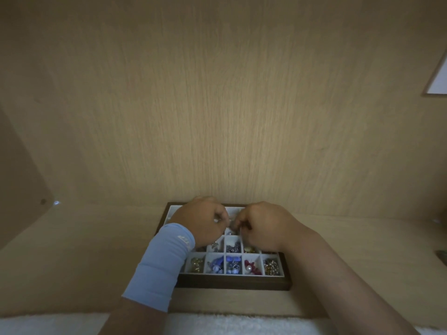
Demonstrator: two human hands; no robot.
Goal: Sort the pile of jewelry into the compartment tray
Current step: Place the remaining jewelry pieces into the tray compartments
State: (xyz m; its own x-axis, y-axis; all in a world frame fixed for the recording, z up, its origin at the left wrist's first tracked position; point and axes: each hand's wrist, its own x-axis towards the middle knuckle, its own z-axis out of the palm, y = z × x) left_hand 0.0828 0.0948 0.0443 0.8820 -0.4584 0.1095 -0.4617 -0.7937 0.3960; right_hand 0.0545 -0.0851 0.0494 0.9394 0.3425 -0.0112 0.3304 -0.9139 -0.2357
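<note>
Field notes: we are looking down at a dark-wood-framed tray with white compartments (232,284). It is sitting on the pale wood-grain worktop (96,262), close to a matching back panel (217,105).

Both hands are hovering over the tray's middle rows. The left hand (202,223), with a light blue fabric sleeve (162,262) around its forearm, is curling its fingers inward. The right hand (263,226), bare-armed, is doing the same, and the two sets of fingertips are meeting. Between them they are pinching a small silvery piece (231,224), too small for us to tell its kind.

Jewelry is lying in the near row, left to right:
- gold-toned pieces (196,264)
- blue and white beads (215,266)
- blue beaded pieces (233,266)
- red pieces with a white pearl (252,267)
- coppery metal pieces (272,265)

In the row behind we are making out dark purple beads (233,249) and round golden pieces (250,249). The hands are hiding much of the far rows.

A white fluffy towel (217,322) is lying along the near edge. A white sheet (439,78) is showing at the upper right.
</note>
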